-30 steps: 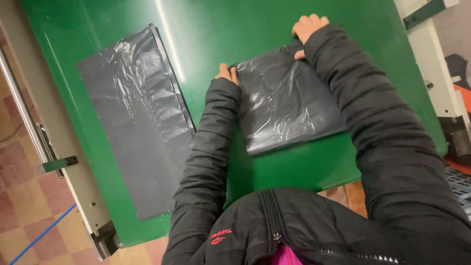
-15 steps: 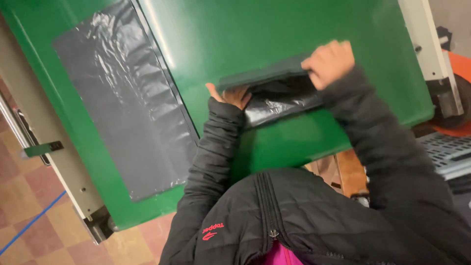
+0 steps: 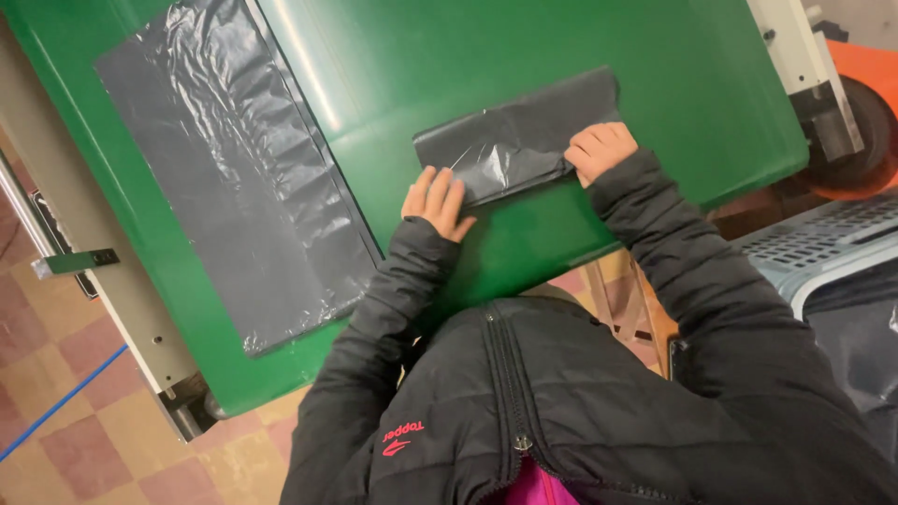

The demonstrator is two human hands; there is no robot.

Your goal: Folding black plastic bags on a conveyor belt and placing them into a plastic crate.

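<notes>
A black plastic bag [image 3: 510, 145] lies folded into a narrow strip on the green table [image 3: 561, 56], a little in from its near edge. My left hand [image 3: 435, 201] rests flat with fingers spread on the strip's near left corner. At the strip's near right edge, my right hand [image 3: 599, 150] is curled with its fingers closed on the folded plastic. Both arms are in black quilted jacket sleeves.
A second black bag [image 3: 229, 168] lies flat and unfolded along the table's left side. A pale metal frame [image 3: 103, 281] borders the table on the left. A grey perforated crate [image 3: 823, 243] and an orange machine part with a wheel [image 3: 856, 122] sit at the right. Below is a tiled floor [image 3: 56, 440].
The bag was a wider rectangle a second ago. Its far half was lifted and folded toward me, and it now lies as a narrow strip with both hands at its near edge.
</notes>
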